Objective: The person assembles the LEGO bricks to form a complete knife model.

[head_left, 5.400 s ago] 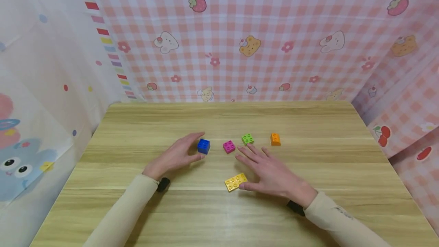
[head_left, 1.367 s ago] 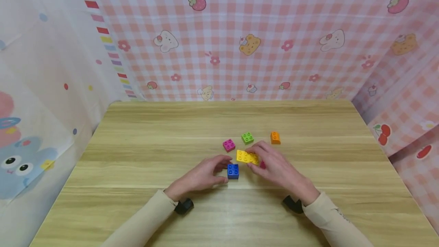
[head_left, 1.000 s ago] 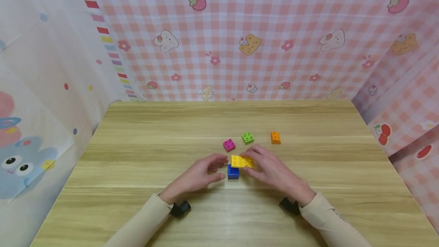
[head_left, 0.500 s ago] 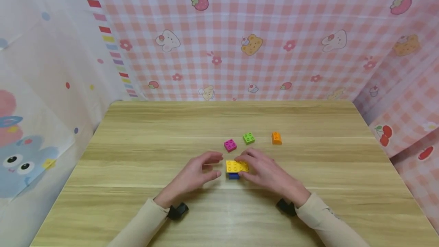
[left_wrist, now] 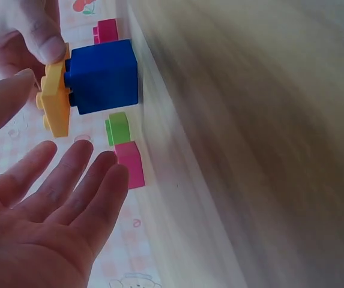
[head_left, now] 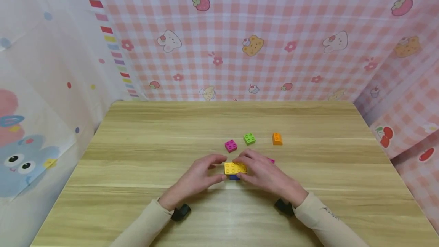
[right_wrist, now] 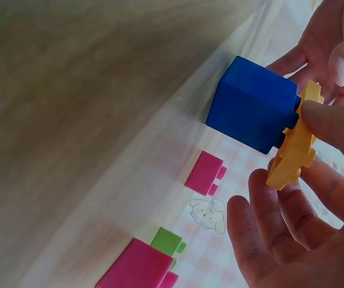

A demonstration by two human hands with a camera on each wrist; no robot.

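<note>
My right hand [head_left: 265,170] pinches a yellow building-block plate [head_left: 231,168] between thumb and fingers, over the blue block [head_left: 234,177]. In the right wrist view the yellow plate [right_wrist: 295,144] sits against the studs of the blue block [right_wrist: 253,105], and those studs still show between the two. My left hand [head_left: 199,176] is held around the left side of the pair, fingers spread and thumb apart. From the left wrist view, the left hand [left_wrist: 51,210] has its palm open, and a gap separates its fingers from the blue block [left_wrist: 104,77].
Behind the hands on the wooden table [head_left: 154,125] lie a pink block [head_left: 231,145], a green block [head_left: 249,138] and an orange block [head_left: 277,138] with a sloped side. Another pink block [head_left: 271,160] is mostly hidden behind my right hand. A patterned cloth [head_left: 219,41] hangs behind.
The blue block has come from the left to the middle. My right hand has lifted the yellow plate from the table and brought it leftward onto the blue block. My left hand has let go.
</note>
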